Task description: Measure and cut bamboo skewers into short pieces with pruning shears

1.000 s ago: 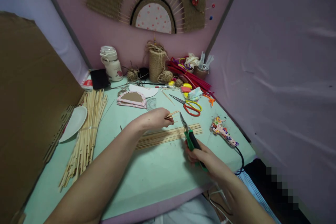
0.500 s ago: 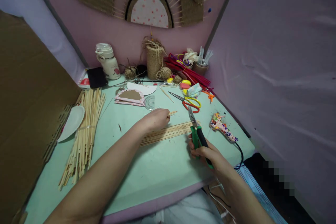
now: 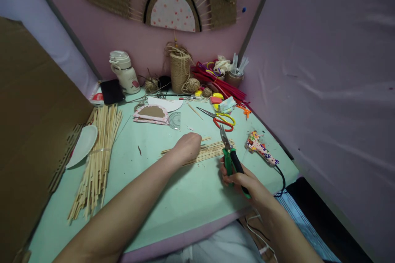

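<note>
My left hand (image 3: 189, 148) is low over a row of thin wooden sticks (image 3: 214, 148) lying side by side on the table. Its fingers curl down and are mostly hidden. A couple of thin sticks come out past the hand on its right side and appear to be in its grip. To the right, my right hand (image 3: 236, 177) is closed around the green and black handles of a pair of pliers (image 3: 228, 158). The metal jaws point up and away, apart from the sticks, near the scissors (image 3: 220, 120).
A tied bundle of sticks (image 3: 98, 160) and a white paper plate (image 3: 84, 146) lie at left. A flower-patterned glue gun (image 3: 261, 150) with a cord is at right. Behind stand a bottle (image 3: 126, 74), a twine roll (image 3: 180, 72) and a protractor (image 3: 175, 120). Cardboard (image 3: 33, 111) borders the left.
My left hand has come down onto the row of sticks, with the thin sticks it held up. My right hand has moved the pliers right, away from the left hand. The view has shifted slightly.
</note>
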A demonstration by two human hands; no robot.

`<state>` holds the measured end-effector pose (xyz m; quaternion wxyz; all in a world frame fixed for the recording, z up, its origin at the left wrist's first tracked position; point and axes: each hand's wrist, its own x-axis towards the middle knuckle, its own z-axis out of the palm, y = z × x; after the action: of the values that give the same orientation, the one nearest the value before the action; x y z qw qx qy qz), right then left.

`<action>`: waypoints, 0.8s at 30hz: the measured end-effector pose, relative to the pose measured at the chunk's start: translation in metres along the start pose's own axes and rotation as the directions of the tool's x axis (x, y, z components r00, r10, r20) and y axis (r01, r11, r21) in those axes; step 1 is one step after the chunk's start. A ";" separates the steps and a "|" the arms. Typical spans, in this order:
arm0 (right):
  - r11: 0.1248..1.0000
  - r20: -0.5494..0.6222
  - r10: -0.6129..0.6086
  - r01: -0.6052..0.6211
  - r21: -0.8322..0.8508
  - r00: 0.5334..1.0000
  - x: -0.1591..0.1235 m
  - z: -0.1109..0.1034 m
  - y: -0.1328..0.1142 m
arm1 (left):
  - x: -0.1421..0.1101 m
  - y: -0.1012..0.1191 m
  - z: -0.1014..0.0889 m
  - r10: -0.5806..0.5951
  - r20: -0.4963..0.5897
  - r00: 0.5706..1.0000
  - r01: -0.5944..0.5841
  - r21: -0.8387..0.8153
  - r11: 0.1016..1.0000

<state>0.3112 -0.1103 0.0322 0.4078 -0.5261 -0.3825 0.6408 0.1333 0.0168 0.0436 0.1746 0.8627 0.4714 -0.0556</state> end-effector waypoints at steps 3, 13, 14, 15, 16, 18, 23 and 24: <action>1.000 0.008 0.003 -0.003 -0.011 1.000 0.000 -0.001 0.001 | -0.001 -0.002 -0.002 0.014 0.008 1.000 -0.014 -0.013 1.000; 0.993 0.013 0.073 -0.071 -0.098 0.997 -0.018 0.008 -0.007 | -0.012 -0.029 -0.053 -0.023 -0.186 0.982 -0.051 -0.384 0.922; 0.991 0.025 0.078 -0.075 -0.114 0.997 -0.020 0.011 -0.010 | -0.014 -0.030 -0.057 -0.035 -0.201 0.979 -0.058 -0.443 0.895; 0.989 0.034 0.080 -0.075 -0.127 0.996 -0.022 0.013 -0.013 | -0.017 -0.031 -0.060 -0.043 -0.208 0.977 -0.066 -0.491 0.869; 0.987 0.041 0.082 -0.075 -0.140 0.996 -0.023 0.016 -0.015 | -0.019 -0.031 -0.063 -0.046 -0.208 0.977 -0.073 -0.531 0.844; 0.984 0.051 0.078 -0.069 -0.163 0.996 -0.024 0.019 -0.018 | -0.023 -0.030 -0.065 -0.044 -0.195 0.980 -0.081 -0.586 0.806; 0.982 0.086 0.060 -0.043 -0.186 0.995 -0.017 0.021 -0.017 | -0.029 -0.024 -0.067 -0.018 -0.152 0.988 -0.080 -0.612 0.787; 0.982 0.092 0.054 -0.036 -0.185 0.994 -0.015 0.021 -0.017 | -0.029 -0.023 -0.067 -0.008 -0.142 0.990 -0.082 -0.612 0.786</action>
<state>0.2941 -0.1190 0.0560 0.3243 -0.5384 -0.4468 0.6367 0.0933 0.0289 0.1081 0.4148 0.7692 0.4576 0.1639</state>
